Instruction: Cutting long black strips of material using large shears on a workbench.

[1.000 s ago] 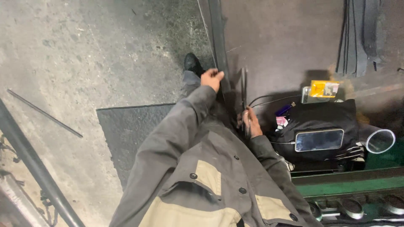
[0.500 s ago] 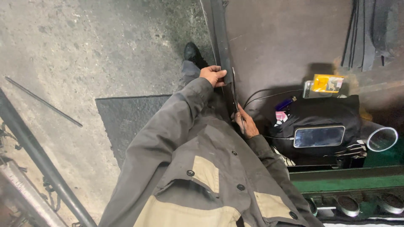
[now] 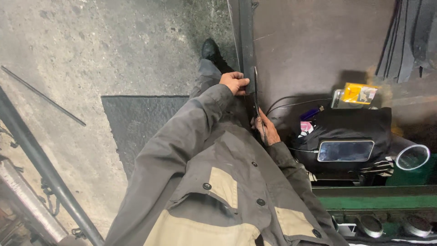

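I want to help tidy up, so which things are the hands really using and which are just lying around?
In use:
left hand
right hand
thin dark metal strip

Just lying about:
phone
black bag
yellow packet
blue lighter
floor mat
thin rod

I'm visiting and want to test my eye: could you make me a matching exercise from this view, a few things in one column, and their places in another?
Things:
1. left hand
2. right hand
3. phone
4. yellow packet

Places:
A. lying on the black bag
B. on the dark worktop beyond the bag
C. lower on the thin metal strip
D. at the strip's far end

Pairs: 1-D, 2-C, 3-A, 4-B
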